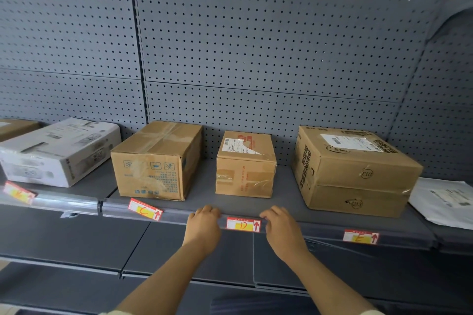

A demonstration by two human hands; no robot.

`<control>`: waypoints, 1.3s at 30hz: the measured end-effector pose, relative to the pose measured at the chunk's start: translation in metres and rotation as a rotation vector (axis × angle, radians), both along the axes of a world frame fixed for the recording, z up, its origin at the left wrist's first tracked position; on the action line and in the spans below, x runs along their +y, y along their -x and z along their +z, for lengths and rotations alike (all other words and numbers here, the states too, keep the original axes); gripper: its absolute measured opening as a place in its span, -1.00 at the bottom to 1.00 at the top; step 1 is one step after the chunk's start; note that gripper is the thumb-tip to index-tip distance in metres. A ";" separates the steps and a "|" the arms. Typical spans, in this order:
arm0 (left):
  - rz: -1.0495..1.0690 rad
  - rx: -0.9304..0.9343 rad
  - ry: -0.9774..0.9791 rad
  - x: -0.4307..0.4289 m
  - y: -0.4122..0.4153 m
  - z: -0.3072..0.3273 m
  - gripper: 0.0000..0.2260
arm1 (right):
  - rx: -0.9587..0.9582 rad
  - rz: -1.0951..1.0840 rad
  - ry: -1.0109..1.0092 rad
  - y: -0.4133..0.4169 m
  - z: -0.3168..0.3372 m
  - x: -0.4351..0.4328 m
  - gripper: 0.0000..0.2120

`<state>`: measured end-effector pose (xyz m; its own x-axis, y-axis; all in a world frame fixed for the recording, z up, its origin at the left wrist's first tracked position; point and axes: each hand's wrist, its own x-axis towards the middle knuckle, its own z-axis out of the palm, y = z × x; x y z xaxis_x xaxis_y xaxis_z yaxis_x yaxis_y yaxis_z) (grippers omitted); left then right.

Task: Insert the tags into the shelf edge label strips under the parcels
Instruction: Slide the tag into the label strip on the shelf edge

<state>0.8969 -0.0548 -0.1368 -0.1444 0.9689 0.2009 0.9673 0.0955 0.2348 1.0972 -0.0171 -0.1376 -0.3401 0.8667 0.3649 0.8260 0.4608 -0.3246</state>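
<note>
A red, white and yellow tag marked "D" (243,224) sits in the clear label strip (176,215) on the shelf edge, below the small brown parcel (245,166). My left hand (204,225) rests on the strip just left of this tag, fingers curled over the edge. My right hand (281,227) touches the strip just right of it. Tag "C" (145,209) lies tilted in the strip under the taped brown parcel (157,161). Tag "E" (361,237) sits under the large parcel (354,171). Another tag (18,192) is at far left under the white parcel (58,152).
A grey pegboard back panel (256,54) rises behind the parcels. A white flat mailer (445,201) lies at the right end of the shelf. Lower grey shelves (76,238) jut out beneath my arms.
</note>
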 end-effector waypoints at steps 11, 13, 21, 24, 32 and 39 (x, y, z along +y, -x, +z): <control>-0.030 0.150 0.100 -0.025 0.001 -0.004 -0.64 | -0.413 0.131 -0.027 0.009 -0.009 -0.015 -0.52; -0.014 0.150 0.130 -0.031 0.005 -0.004 -0.64 | -0.402 0.110 -0.066 0.011 -0.011 -0.012 -0.55; 0.069 0.145 0.159 -0.052 0.053 -0.003 -0.61 | -0.197 0.151 -0.127 0.093 -0.012 -0.021 -0.66; 0.111 0.145 0.120 -0.053 0.087 0.001 -0.63 | -0.170 0.185 -0.127 0.125 -0.016 -0.027 -0.69; 0.088 0.137 0.006 -0.039 0.193 0.020 -0.57 | -0.073 0.161 -0.074 0.213 -0.015 -0.026 -0.69; -0.078 0.114 0.041 -0.023 0.250 0.012 -0.60 | -0.046 -0.010 -0.021 0.277 -0.011 -0.036 -0.81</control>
<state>0.6467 -0.0775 -0.1245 -0.0465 0.9841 0.1716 0.9924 0.0260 0.1201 0.8206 -0.0535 -0.1487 -0.3484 0.8624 0.3672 0.8443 0.4589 -0.2766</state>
